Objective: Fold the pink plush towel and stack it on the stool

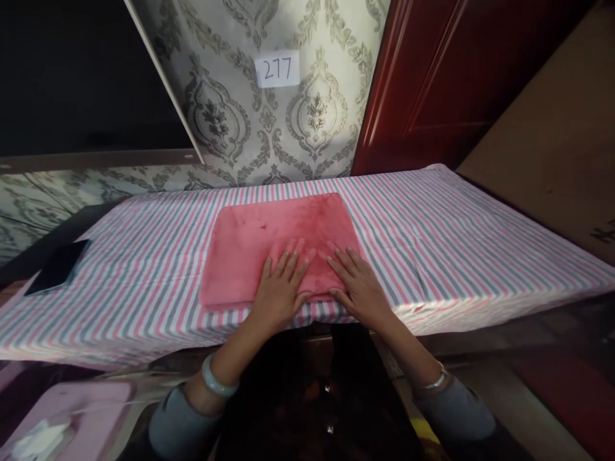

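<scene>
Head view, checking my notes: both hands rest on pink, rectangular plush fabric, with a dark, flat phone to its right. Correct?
Wrong side: the head view shows the dark, flat phone left of the pink, rectangular plush fabric; otherwise correct.

Handwritten "277" (277,68) on white paper (294,78), unclear dark marks (603,234) on brown panel (542,147)

My left hand (278,288) and right hand (360,287) are both flat, palms down, backs facing up at me. I hold them side by side, near each other but apart. My fingers are straight and a little spread; the left ones point mostly forward, while the right ones slant forward and leftward. My thumbs stick out inward, toward each other, without touching. Behind them, my left forearm (240,351) and right forearm (410,352) reach forward, converging from either side of my body.
</scene>
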Available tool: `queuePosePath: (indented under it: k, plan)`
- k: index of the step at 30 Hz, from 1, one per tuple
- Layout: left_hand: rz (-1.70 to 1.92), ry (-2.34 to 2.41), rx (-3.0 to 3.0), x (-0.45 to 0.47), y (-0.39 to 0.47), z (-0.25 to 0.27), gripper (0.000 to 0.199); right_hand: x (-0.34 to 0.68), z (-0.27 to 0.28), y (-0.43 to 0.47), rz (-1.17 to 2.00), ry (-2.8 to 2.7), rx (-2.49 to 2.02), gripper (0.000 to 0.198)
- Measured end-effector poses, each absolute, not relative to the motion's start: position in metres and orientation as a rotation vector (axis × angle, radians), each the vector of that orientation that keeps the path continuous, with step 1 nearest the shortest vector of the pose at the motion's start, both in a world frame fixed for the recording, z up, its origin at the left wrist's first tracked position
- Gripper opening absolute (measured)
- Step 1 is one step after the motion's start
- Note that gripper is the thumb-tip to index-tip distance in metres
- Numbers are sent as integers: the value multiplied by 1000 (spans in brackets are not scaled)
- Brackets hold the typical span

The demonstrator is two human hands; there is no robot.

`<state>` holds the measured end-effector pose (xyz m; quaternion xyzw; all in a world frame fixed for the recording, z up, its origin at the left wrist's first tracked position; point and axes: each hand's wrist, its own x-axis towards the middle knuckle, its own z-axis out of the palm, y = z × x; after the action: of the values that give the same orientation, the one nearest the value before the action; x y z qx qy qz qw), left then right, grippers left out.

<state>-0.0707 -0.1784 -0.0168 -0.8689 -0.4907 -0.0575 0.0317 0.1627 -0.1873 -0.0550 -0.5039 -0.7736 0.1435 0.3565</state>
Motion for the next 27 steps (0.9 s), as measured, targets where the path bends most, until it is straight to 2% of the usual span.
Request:
queuePosePath:
  k: [8,14,22,27]
  plan:
    - [-176,-1675,-2488,-125,-213,-26,60,179,-64,-207,429,-1953,-1260,64]
    - [-293,-1833,-2278,-192,-206,-26,65,185,-73,-204,294,-1985,-1230,60]
    - [-562,-1634,-2405,-222,-203,-31,61,187,-76,-198,41,-2061,-1230,85]
    - [-721,-1692,-2318,-216,-196,-26,52,191,-67,-190,-90,-2021,-1164,67]
